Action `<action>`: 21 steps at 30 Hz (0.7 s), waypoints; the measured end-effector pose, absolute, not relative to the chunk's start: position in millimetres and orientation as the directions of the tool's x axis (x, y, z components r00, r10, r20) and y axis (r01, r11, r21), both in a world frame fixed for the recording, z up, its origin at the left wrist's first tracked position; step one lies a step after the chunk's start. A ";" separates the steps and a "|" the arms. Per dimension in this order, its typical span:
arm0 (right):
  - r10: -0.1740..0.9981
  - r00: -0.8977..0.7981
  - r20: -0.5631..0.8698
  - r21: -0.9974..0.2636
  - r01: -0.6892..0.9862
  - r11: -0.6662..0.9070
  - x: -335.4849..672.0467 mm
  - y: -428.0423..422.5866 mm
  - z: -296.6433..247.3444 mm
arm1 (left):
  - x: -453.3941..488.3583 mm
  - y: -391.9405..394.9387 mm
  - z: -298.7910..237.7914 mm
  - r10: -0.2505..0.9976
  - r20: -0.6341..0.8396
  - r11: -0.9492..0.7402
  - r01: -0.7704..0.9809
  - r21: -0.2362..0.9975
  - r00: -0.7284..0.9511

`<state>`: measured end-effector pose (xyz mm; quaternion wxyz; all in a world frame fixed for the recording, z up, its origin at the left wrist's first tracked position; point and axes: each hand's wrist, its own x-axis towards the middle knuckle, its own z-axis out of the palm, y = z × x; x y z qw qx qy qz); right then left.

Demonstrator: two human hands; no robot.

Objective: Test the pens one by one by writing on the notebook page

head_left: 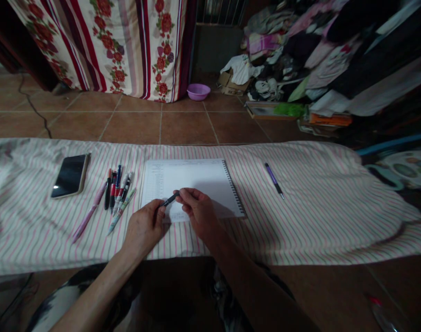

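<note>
Both hands meet over the near edge of a spiral notebook (193,182) lying open on a striped cloth (300,212). My left hand (146,226) and my right hand (198,210) each pinch one end of a small dark pen (169,200), held slanted between them just above the page. Fingers of both hands are curled closed round it. To the left lies a row of several pens (117,191), with a pink pen (89,214) at its outer side.
A dark phone (70,175) lies at the far left of the cloth. A purple pen (273,180) rests alone to the right of the notebook. Beyond is tiled floor, a floral curtain (127,46), a purple bowl (198,91) and piled clothes (300,50).
</note>
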<state>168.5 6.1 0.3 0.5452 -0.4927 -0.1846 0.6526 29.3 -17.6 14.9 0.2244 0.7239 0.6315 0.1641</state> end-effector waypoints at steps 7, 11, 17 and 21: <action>0.904 -0.033 -0.426 -0.717 -0.597 -0.359 170.6 4.6 5.0 | 29.6 -16.5 15.4 0.987 -0.054 -0.100 0.842 0.530 0.151; 0.899 0.008 -0.438 -0.751 -0.554 -0.360 170.2 4.6 2.5 | 30.0 -16.0 14.6 0.986 -0.056 -0.104 0.846 0.523 0.156; 0.903 0.079 -0.422 -0.799 -0.502 -0.330 170.9 5.6 -0.2 | 29.5 -16.9 14.7 0.987 -0.059 -0.101 0.861 0.498 0.150; 0.918 0.046 -0.395 -0.793 -0.522 -0.315 170.5 4.8 4.0 | 29.5 -16.7 16.6 0.985 -0.075 -0.092 0.852 0.515 0.152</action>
